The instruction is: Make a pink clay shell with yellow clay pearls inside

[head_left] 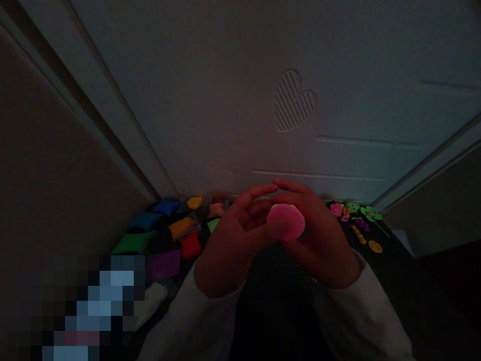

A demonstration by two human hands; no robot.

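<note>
A round, flat piece of pink modelling clay (296, 223) is held up between my two hands, with a thin yellow-green edge showing behind its top. My left hand (240, 230) presses its thumb onto the face of the pink disc, the other fingers curved behind it. On the far side, my right hand (319, 230) cups the disc from the right, its fingers bent over the top and its thumb below. What lies behind the disc is mostly hidden by the fingers.
Packs of coloured clay, among them green (133, 243), blue (166, 207), red (191, 244) and purple (164, 264), lie at left on the dark surface. At right are small finished shapes: a green flower (371, 214), purple grapes (361, 224), a yellow disc (375, 246). A pale heart-patterned panel (240, 100) rises behind.
</note>
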